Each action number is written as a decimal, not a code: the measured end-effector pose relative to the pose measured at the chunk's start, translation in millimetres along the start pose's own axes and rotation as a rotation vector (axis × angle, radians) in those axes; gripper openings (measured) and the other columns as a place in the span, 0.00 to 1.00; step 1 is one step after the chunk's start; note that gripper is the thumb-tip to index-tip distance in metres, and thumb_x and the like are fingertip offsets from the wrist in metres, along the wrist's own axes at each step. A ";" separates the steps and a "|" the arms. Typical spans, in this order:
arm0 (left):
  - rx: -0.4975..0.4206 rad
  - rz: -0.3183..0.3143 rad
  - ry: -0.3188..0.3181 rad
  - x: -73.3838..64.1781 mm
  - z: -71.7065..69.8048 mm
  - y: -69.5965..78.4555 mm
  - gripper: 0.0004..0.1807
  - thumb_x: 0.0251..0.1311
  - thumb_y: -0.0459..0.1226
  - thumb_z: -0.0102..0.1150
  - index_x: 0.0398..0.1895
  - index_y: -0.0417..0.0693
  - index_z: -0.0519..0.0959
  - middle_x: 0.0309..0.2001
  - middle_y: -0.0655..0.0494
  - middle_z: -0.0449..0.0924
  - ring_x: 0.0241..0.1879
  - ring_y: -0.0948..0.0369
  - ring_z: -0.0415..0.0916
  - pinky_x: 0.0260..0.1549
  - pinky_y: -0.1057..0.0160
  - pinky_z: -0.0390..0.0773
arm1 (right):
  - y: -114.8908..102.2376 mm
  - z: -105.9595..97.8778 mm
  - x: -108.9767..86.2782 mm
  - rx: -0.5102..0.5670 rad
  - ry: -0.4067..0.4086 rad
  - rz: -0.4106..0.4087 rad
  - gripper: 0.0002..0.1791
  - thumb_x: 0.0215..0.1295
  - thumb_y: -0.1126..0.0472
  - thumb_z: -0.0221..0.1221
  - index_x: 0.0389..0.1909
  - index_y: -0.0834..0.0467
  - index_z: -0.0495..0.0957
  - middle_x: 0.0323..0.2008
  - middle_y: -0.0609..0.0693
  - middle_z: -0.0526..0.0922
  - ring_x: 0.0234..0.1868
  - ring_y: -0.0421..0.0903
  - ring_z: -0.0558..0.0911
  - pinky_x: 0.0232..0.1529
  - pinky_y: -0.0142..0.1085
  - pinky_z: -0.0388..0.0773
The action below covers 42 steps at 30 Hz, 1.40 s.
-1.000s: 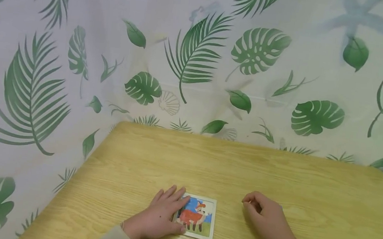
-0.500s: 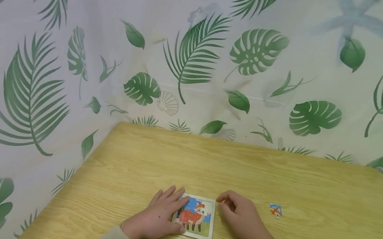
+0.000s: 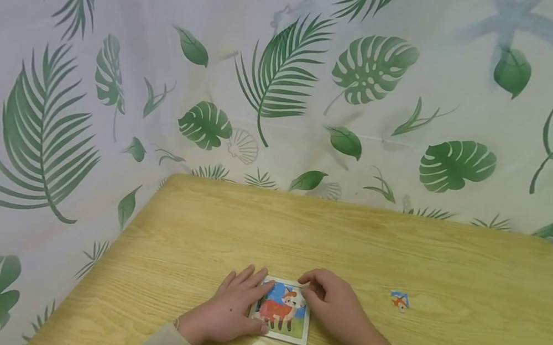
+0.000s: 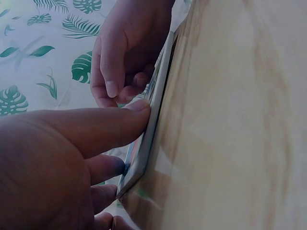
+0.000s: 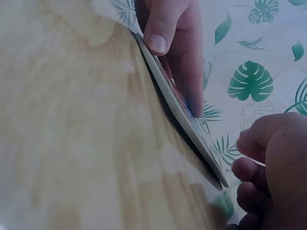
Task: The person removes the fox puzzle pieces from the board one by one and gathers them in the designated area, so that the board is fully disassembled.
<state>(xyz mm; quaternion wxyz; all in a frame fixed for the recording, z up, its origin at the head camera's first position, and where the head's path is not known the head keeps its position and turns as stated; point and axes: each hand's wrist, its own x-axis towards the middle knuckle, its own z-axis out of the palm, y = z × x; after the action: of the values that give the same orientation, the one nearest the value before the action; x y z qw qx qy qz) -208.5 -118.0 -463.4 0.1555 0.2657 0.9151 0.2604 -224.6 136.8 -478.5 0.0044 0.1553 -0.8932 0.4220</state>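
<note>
A small square jigsaw puzzle (image 3: 277, 310) in a white frame lies on the table, showing a red fox on blue and green. A pale patch stands by the fox's head at the upper right. My left hand (image 3: 225, 312) rests on the puzzle's left side, fingers spread, with the thumb (image 4: 129, 122) on the frame's near edge. At the upper right corner is my right hand (image 3: 338, 309), its fingers loosely bent and nothing visible between them. Off to the right lies a loose puzzle piece (image 3: 399, 301) with an orange and white fox face on blue.
The wood-grain table (image 3: 231, 224) has rounded back corners. Behind it and on the left hangs a white cloth (image 3: 283, 156) printed with green leaves. Light glares on the table near the front edge.
My right hand has moved left from over the loose piece to the puzzle's upper right corner, uncovering that piece. My left hand has stayed on the puzzle.
</note>
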 end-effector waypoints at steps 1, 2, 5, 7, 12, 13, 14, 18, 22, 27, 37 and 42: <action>0.002 0.002 0.000 0.7 -0.3 -0.2 0.46 0.62 0.57 0.63 0.80 0.54 0.59 0.81 0.51 0.45 0.79 0.47 0.35 0.72 0.37 0.33 | -0.2 0.1 0.7 -0.005 0.001 -0.005 0.06 0.69 0.61 0.64 0.44 0.49 0.84 0.27 0.41 0.74 0.26 0.40 0.72 0.29 0.34 0.72; 0.004 0.004 0.001 1.4 -0.6 -0.2 0.46 0.62 0.58 0.63 0.80 0.54 0.59 0.81 0.51 0.45 0.79 0.48 0.35 0.72 0.37 0.33 | -0.4 0.2 1.5 -0.007 0.001 -0.009 0.06 0.68 0.61 0.64 0.44 0.49 0.84 0.28 0.41 0.75 0.26 0.40 0.72 0.29 0.34 0.72; 0.010 0.009 0.002 2.9 -1.6 -0.8 0.46 0.62 0.58 0.63 0.80 0.55 0.59 0.81 0.51 0.45 0.79 0.48 0.35 0.72 0.37 0.33 | -0.2 1.2 3.9 -0.028 -0.012 -0.010 0.07 0.68 0.61 0.64 0.45 0.49 0.84 0.28 0.40 0.75 0.27 0.39 0.73 0.30 0.34 0.73; 0.011 0.010 -0.001 3.7 -2.3 -1.1 0.46 0.63 0.58 0.63 0.80 0.55 0.59 0.81 0.51 0.45 0.79 0.48 0.35 0.72 0.38 0.33 | 0.3 2.5 5.3 -0.040 -0.027 -0.004 0.08 0.68 0.60 0.64 0.46 0.48 0.83 0.28 0.39 0.75 0.28 0.39 0.73 0.31 0.33 0.74; 0.004 0.002 -0.015 3.3 -3.3 -1.0 0.45 0.63 0.57 0.63 0.80 0.54 0.59 0.81 0.51 0.44 0.79 0.48 0.35 0.72 0.38 0.33 | -0.1 6.6 7.0 -0.080 -0.055 0.005 0.08 0.67 0.57 0.65 0.46 0.48 0.83 0.28 0.37 0.76 0.29 0.38 0.74 0.33 0.33 0.74; 0.001 0.001 -0.018 3.1 -3.3 -0.9 0.45 0.63 0.57 0.63 0.80 0.54 0.59 0.81 0.51 0.44 0.79 0.48 0.34 0.72 0.38 0.33 | -0.5 7.4 7.1 -0.096 -0.057 0.003 0.08 0.67 0.56 0.65 0.45 0.47 0.84 0.28 0.37 0.75 0.29 0.38 0.73 0.33 0.34 0.73; 0.001 -0.001 -0.019 2.9 -3.3 -0.7 0.45 0.63 0.57 0.63 0.80 0.54 0.59 0.81 0.51 0.44 0.79 0.48 0.34 0.72 0.38 0.33 | -0.9 8.3 7.2 -0.112 -0.060 -0.004 0.08 0.67 0.56 0.65 0.45 0.47 0.84 0.28 0.36 0.75 0.29 0.37 0.73 0.32 0.33 0.73; -0.002 0.000 -0.025 1.8 -2.9 -0.3 0.45 0.63 0.57 0.63 0.80 0.53 0.59 0.81 0.51 0.44 0.79 0.47 0.34 0.72 0.37 0.33 | -2.7 11.4 7.1 -0.171 -0.073 -0.050 0.08 0.67 0.55 0.65 0.45 0.47 0.85 0.28 0.36 0.73 0.29 0.37 0.71 0.31 0.33 0.71; -0.005 0.002 -0.027 1.4 -2.1 -0.6 0.45 0.63 0.57 0.63 0.80 0.53 0.59 0.81 0.51 0.44 0.79 0.47 0.34 0.72 0.37 0.33 | -4.3 12.9 6.9 -0.212 -0.080 -0.080 0.07 0.66 0.55 0.65 0.44 0.47 0.85 0.27 0.36 0.72 0.29 0.37 0.70 0.30 0.33 0.70; 0.003 0.004 -0.016 1.3 -0.7 -0.8 0.46 0.63 0.58 0.62 0.80 0.53 0.59 0.81 0.51 0.45 0.79 0.47 0.35 0.72 0.36 0.33 | -6.1 14.1 7.1 -0.264 -0.073 -0.078 0.09 0.64 0.53 0.67 0.44 0.47 0.86 0.26 0.37 0.70 0.28 0.37 0.69 0.29 0.33 0.69; 0.035 0.014 0.006 -0.5 -0.3 1.1 0.46 0.63 0.59 0.61 0.80 0.51 0.59 0.81 0.50 0.46 0.79 0.46 0.37 0.72 0.35 0.36 | -27.5 19.0 8.3 -0.420 -0.034 -0.098 0.11 0.59 0.50 0.70 0.36 0.51 0.85 0.27 0.37 0.72 0.29 0.38 0.69 0.32 0.36 0.71; 0.043 0.020 0.016 -0.5 1.6 2.4 0.47 0.62 0.59 0.62 0.79 0.50 0.59 0.81 0.49 0.47 0.79 0.45 0.38 0.72 0.35 0.37 | -26.9 19.7 8.9 -0.411 -0.028 -0.084 0.12 0.58 0.52 0.71 0.36 0.52 0.82 0.29 0.39 0.74 0.32 0.38 0.72 0.34 0.37 0.74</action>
<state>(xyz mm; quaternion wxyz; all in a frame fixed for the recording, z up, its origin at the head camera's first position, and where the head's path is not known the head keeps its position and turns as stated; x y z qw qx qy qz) -206.5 -115.9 -463.4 0.1399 0.2762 0.9190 0.2441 -223.1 103.4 -469.8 0.0412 0.1942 -0.9532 0.2279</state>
